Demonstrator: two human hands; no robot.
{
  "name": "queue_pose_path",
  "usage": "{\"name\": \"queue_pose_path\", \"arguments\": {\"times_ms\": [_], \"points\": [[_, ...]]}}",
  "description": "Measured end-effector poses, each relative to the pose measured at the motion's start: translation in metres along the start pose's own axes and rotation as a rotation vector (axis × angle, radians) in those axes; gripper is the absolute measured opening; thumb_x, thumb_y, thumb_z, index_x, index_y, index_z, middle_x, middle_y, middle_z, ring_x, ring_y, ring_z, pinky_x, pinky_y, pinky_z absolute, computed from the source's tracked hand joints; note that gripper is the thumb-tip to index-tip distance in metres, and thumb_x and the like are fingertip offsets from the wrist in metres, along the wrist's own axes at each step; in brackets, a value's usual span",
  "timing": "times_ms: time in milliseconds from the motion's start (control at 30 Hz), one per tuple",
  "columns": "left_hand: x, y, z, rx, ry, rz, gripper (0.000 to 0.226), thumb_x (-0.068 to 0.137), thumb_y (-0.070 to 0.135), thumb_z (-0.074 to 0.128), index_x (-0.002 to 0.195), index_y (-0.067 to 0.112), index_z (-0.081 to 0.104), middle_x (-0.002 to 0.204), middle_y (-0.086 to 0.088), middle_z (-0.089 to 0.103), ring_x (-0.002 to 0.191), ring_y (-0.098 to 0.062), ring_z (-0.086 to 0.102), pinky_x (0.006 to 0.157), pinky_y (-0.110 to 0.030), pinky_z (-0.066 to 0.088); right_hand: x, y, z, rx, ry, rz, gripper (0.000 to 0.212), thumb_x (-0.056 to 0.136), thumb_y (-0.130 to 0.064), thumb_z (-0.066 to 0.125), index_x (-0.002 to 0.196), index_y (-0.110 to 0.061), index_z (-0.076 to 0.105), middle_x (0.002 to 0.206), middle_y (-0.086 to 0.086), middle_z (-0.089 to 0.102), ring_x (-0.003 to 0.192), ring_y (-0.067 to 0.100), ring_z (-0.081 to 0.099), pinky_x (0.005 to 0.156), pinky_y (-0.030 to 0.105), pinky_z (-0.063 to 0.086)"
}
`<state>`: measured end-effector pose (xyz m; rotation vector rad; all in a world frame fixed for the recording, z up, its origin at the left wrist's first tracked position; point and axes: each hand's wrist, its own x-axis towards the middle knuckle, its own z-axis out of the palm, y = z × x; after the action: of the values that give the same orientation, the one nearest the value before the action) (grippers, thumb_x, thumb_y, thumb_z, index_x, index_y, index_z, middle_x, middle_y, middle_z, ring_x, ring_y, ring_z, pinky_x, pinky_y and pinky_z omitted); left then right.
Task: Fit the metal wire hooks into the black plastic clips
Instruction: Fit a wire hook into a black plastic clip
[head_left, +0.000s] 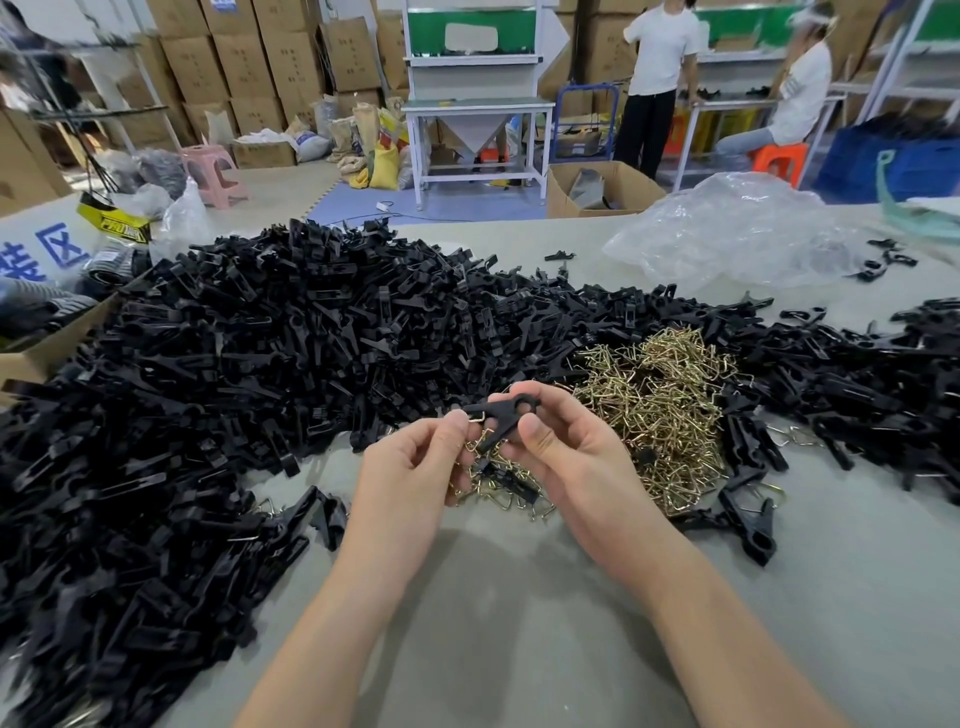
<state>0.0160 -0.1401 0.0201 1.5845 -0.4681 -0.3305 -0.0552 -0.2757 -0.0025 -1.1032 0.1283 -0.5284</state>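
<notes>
both hands up over the counter; right hand pinches a black clip btwn thumb & fingers; left hand pinches a wire hook right at the clip's left end, touching it; more hooks dangle under the left fingers; hook pile just behind, clip heap to the left & beyond; plastic bag far right.

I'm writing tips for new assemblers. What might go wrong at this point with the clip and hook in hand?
1. The left hand pinches the hook at its fingertips; it may slip and drop into the hook pile.
2. The right hand holds the clip by thumb and fingers; pushing could twist it, so the hook seats crooked.
</notes>
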Motion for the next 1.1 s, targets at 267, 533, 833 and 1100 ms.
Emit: {"name": "queue_pose_path", "arguments": {"times_ms": [267, 533, 833, 1100], "points": [[-0.002, -0.002, 0.003, -0.122, -0.019, -0.046, 0.03, 0.099, 0.033, 0.059, 0.077, 0.025, 0.079, 0.064, 0.007, 0.064, 0.057, -0.006, 0.057, 0.053, -0.016, 0.048, 0.001, 0.003, -0.001, 0.043, -0.032, 0.028, 0.029, 0.086, -0.016, 0.064, 0.114, -0.013, 0.066, 0.101, 0.007, 0.075, 0.098, 0.016, 0.072, 0.083, 0.021, 0.056], [-0.006, 0.001, 0.015, -0.479, -0.106, -0.183, 0.03, 0.086, 0.043, 0.062, 0.073, 0.022, 0.078, 0.064, 0.002, 0.057, 0.054, -0.01, 0.053, 0.051, -0.022, 0.046, 0.0, 0.006, -0.004, 0.046, -0.003, 0.02, 0.021, 0.09, -0.017, 0.064, 0.108, -0.021, 0.073, 0.1, 0.005, 0.075, 0.097, 0.015, 0.072, 0.085, 0.021, 0.055], [-0.007, 0.0, 0.017, -0.546, -0.078, -0.222, 0.028, 0.085, 0.042, 0.063, 0.075, 0.018, 0.073, 0.061, 0.003, 0.053, 0.052, -0.008, 0.049, 0.048, -0.02, 0.044, -0.001, 0.008, -0.001, 0.034, -0.014, 0.027, 0.02, 0.091, -0.017, 0.063, 0.106, -0.023, 0.074, 0.111, 0.016, 0.072, 0.106, 0.023, 0.07, 0.089, 0.025, 0.055], [-0.009, 0.002, 0.018, -0.604, -0.264, -0.217, 0.024, 0.084, 0.028, 0.063, 0.092, 0.007, 0.071, 0.08, -0.004, 0.067, 0.063, -0.01, 0.06, 0.054, -0.022, 0.052, -0.002, 0.004, -0.006, 0.007, -0.054, 0.058, 0.029, 0.094, -0.021, 0.061, 0.121, -0.012, 0.067, 0.11, 0.013, 0.074, 0.099, 0.022, 0.071, 0.087, 0.026, 0.056]]}}
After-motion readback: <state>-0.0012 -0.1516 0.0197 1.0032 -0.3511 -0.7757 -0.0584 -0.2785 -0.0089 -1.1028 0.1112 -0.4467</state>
